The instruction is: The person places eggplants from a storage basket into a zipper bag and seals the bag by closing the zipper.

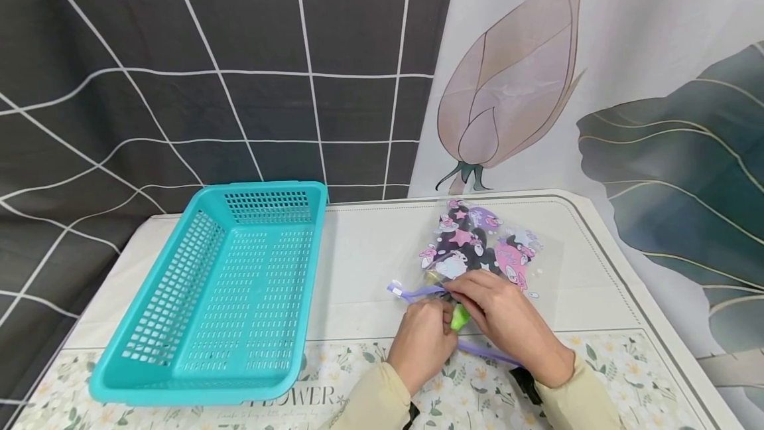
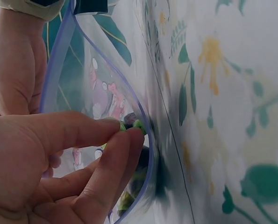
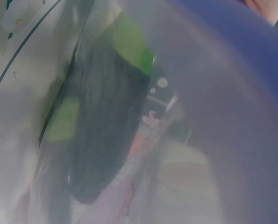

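A clear zip bag [image 1: 477,244] printed with pink and black cartoon figures lies on the table, its purple zip edge [image 1: 420,292] spread apart. My right hand [image 1: 507,317] pinches the bag near that edge. At the bag's mouth my left hand [image 1: 424,340] pinches a small green and dark thing [image 2: 138,125] between thumb and fingers; its kind is unclear. A bright green part [image 1: 459,317] shows between the hands in the head view. Through the hazy plastic in the right wrist view, a long dark shape with green patches [image 3: 106,121] is visible inside.
A turquoise perforated basket [image 1: 239,310] stands to the left of the hands with nothing in it. Beneath everything is a table cover [image 1: 364,257], white behind and flower-printed in front. A dark grid curtain [image 1: 251,111] and a flower-patterned curtain [image 1: 644,231] hang behind the table.
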Action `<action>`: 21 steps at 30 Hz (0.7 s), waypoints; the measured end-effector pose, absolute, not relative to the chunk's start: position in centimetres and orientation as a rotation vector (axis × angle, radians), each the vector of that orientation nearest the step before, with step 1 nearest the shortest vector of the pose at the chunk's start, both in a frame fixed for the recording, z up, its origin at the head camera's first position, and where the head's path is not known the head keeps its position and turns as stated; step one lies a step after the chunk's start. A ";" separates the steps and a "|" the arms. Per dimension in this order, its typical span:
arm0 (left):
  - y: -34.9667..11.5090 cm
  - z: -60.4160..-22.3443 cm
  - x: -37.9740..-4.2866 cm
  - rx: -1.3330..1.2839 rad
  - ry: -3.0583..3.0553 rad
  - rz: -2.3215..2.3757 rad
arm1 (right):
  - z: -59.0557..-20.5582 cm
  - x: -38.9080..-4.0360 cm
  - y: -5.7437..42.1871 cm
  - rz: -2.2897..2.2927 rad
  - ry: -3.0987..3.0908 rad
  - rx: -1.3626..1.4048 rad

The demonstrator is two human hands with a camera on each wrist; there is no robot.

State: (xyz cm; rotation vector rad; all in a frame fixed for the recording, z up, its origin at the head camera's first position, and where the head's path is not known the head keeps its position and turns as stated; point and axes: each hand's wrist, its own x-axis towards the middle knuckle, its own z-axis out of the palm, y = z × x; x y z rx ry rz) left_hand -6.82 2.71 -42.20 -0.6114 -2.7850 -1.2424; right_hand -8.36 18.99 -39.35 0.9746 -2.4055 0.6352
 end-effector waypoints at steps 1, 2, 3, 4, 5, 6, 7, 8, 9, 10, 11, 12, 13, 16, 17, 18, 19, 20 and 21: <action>2.8 -42.3 -6.9 -0.610 -2.781 -1.239 | -39.4 -8.4 19.0 0.635 -2.406 0.976; 2.8 -42.3 -6.9 -0.606 -2.779 -1.235 | -39.4 -8.4 19.0 0.635 -2.405 0.977; 2.9 -42.3 -6.9 -0.603 -2.777 -1.229 | -39.4 -8.4 19.0 0.635 -2.405 0.978; 2.9 -42.3 -6.9 -0.597 -2.777 -1.223 | -39.4 -8.4 19.0 0.636 -2.404 0.979; 3.0 -42.4 -7.0 -0.592 -2.777 -1.217 | -39.4 -8.4 19.0 0.637 -2.405 0.980; 3.0 -42.4 -7.0 -0.589 -2.776 -1.211 | -39.4 -8.4 19.0 0.638 -2.405 0.981; 3.0 -42.4 -7.0 -0.587 -2.775 -1.205 | -39.3 -8.4 19.0 0.638 -2.405 0.981; 3.1 -42.4 -7.0 -0.584 -2.777 -1.204 | -39.3 -8.4 19.0 0.639 -2.406 0.980; 3.1 -42.4 -7.1 -0.581 -2.777 -1.203 | -39.3 -8.4 19.0 0.640 -2.407 0.980; 3.1 -42.4 -7.1 -0.582 -2.777 -1.199 | -39.3 -8.4 19.0 0.641 -2.407 0.980; 3.2 -42.4 -7.1 -0.584 -2.774 -1.192 | -39.3 -8.4 19.0 0.642 -2.407 0.981; 3.2 -42.4 -7.1 -0.585 -2.768 -1.187 | -39.3 -8.4 19.0 0.645 -2.407 0.980; 3.2 -42.5 -7.2 -0.586 -2.765 -1.182 | -39.3 -8.4 19.0 0.648 -2.407 0.979; 3.3 -42.6 -7.3 -0.586 -2.749 -1.163 | -39.3 -8.4 19.0 0.655 -2.404 0.979; 3.4 -42.7 -7.3 -0.581 -2.746 -1.156 | -39.3 -8.4 19.0 0.656 -2.403 0.978; 3.4 -42.8 -7.3 -0.574 -2.745 -1.152 | -39.3 -8.4 19.0 0.654 -2.404 0.975; 3.4 -42.8 -7.3 -0.568 -2.746 -1.144 | -39.3 -8.4 19.0 0.653 -2.406 0.973; 3.4 -42.8 -7.3 -0.561 -2.748 -1.135 | -39.4 -8.3 18.9 0.650 -2.408 0.972; 3.4 -42.9 -7.2 -0.555 -2.751 -1.131 | -39.4 -8.3 19.0 0.648 -2.409 0.970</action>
